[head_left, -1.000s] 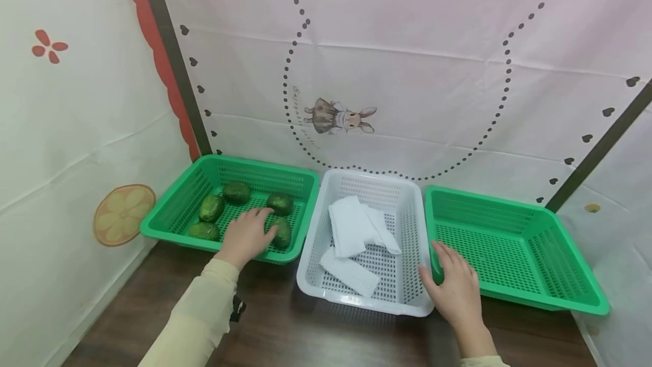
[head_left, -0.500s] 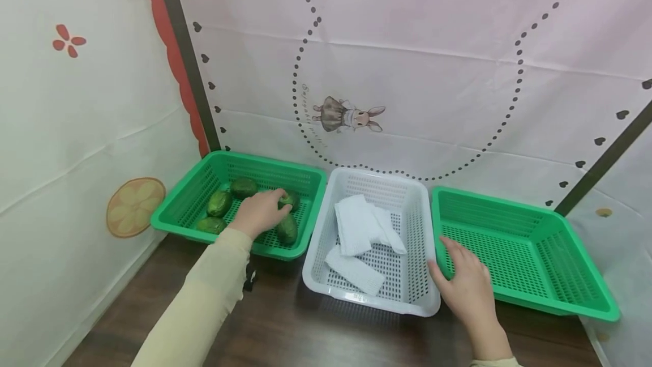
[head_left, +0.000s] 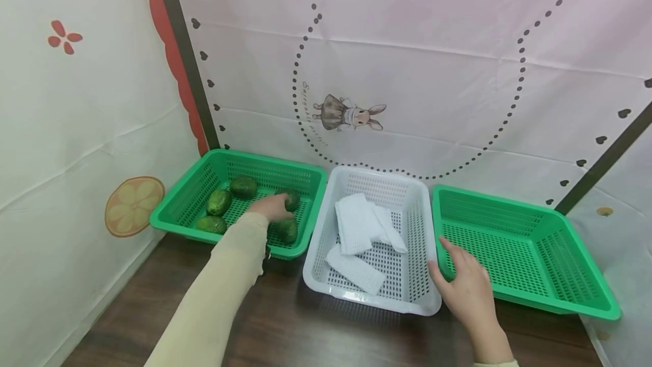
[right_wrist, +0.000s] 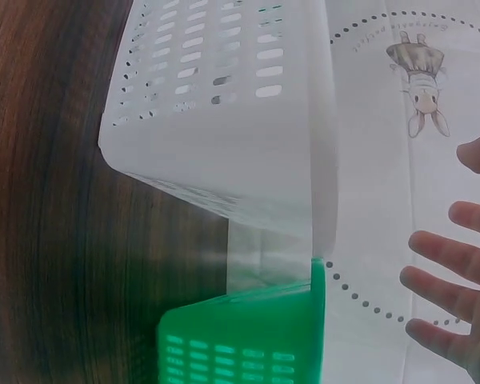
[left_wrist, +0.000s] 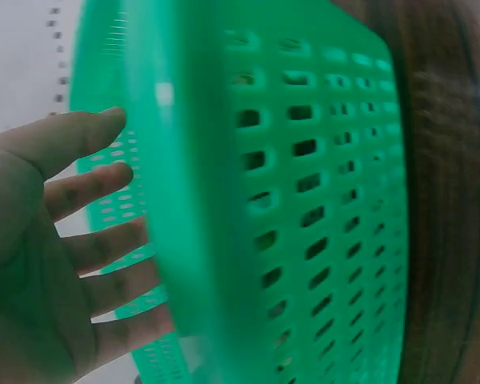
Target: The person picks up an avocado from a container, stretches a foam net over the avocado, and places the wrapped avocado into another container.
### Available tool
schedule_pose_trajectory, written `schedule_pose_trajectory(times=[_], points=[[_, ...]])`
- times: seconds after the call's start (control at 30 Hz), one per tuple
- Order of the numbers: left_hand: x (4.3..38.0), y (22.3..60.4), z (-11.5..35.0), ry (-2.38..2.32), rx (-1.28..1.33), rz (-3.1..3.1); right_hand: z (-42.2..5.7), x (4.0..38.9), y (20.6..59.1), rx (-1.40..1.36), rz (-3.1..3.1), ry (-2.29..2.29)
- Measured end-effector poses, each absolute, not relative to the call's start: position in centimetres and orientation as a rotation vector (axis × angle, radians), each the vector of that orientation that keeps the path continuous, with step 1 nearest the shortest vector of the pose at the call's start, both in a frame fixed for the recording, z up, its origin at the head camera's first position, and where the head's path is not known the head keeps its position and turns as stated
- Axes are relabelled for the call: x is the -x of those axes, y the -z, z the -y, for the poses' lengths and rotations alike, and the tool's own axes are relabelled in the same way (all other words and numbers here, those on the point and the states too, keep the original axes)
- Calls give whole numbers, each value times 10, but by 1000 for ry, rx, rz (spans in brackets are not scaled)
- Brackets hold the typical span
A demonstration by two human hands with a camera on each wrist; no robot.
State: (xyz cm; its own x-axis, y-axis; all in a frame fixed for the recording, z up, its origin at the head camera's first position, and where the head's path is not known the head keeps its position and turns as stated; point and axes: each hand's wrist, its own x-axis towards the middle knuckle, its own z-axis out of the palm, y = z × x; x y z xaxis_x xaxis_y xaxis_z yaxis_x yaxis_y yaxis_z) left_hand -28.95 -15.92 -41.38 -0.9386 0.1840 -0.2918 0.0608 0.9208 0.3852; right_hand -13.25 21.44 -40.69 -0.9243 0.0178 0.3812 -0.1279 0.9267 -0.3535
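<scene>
In the head view my left hand (head_left: 271, 207) reaches into the left green basket (head_left: 168, 228), over the two right-hand avocados. One avocado (head_left: 292, 199) lies by its fingertips, partly covered, and another avocado (head_left: 287, 231) sits just below the hand. The left wrist view has the hand's fingers spread and fairly straight behind the basket's rim, with no avocado seen between them. My right hand (head_left: 467, 287) hovers with fingers apart near the right rim of the white basket (head_left: 318, 282) and the near left corner of the right green basket (head_left: 555, 306), holding nothing.
Several more avocados, such as this dark green one (head_left: 243, 187), lie in the left basket. White cloths (head_left: 355, 225) lie inside the white basket. The baskets stand side by side on a brown wooden table (head_left: 305, 338), against a printed fabric backdrop (head_left: 433, 101).
My left hand has moved rightward and farther into the left basket, over the right-hand avocados. The head view has shifted slightly. My right hand stays near the same place beside the baskets.
</scene>
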Motion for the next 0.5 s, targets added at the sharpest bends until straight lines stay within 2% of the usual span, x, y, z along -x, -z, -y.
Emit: schedule_pose_trajectory(times=[0.5], points=[[291,436,147,-452,-218,-2668,-216,132,411,-71,2703,-586]])
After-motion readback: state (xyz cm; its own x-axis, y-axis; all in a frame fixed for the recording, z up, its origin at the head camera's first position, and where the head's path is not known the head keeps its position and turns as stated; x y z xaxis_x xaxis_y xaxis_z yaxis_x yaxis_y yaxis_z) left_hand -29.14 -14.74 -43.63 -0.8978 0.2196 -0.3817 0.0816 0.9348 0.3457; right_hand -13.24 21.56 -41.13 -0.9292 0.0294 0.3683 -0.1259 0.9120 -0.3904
